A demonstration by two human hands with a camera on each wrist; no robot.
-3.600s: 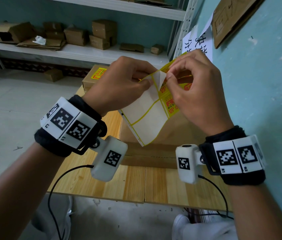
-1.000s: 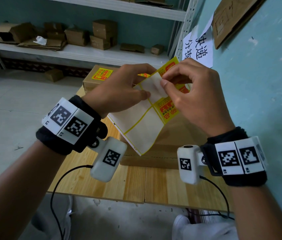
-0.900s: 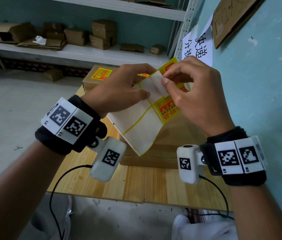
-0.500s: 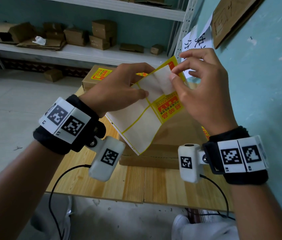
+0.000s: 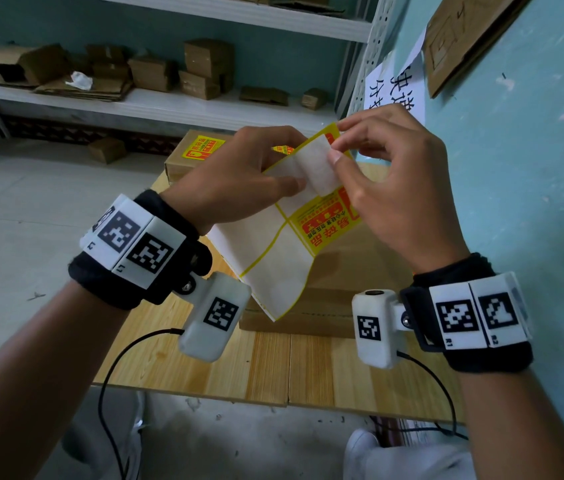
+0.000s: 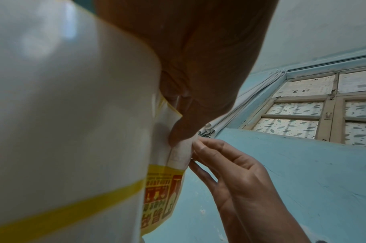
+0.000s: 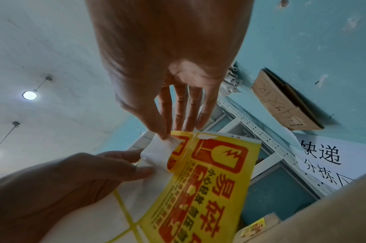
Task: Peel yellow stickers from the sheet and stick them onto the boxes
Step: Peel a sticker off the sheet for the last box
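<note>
Sheet (image 5: 273, 258) is held up at frame centre, above the big box (image 5: 343, 271) on the worktop (image 5: 273, 368), so both hands can work it in the air. Most cells are bare white liner with yellow grid lines; at least one printed sticker remains on the right side.

Left hand (image 5: 235, 181) grips the sheet, thumb pressed on the liner just beside the peel line, apparently to brace the backing so it doesn't lift with the sticker.

Right hand (image 5: 388, 188) pinches the top corner of a yellow sticker (image 5: 318, 164) between thumb and forefinger, other fingers spread clear, likely to stay off the adhesive. The peeled part curls back, white underside toward the camera; its lower end looks still attached.

A smaller box (image 5: 190, 157) at the far end of the worktop, upper centre, already carries a yellow sticker.

Against the frame half a second back: peel has run further, more white underside showing, right hand slightly lower. Left grip and sheet position about unchanged.
</note>
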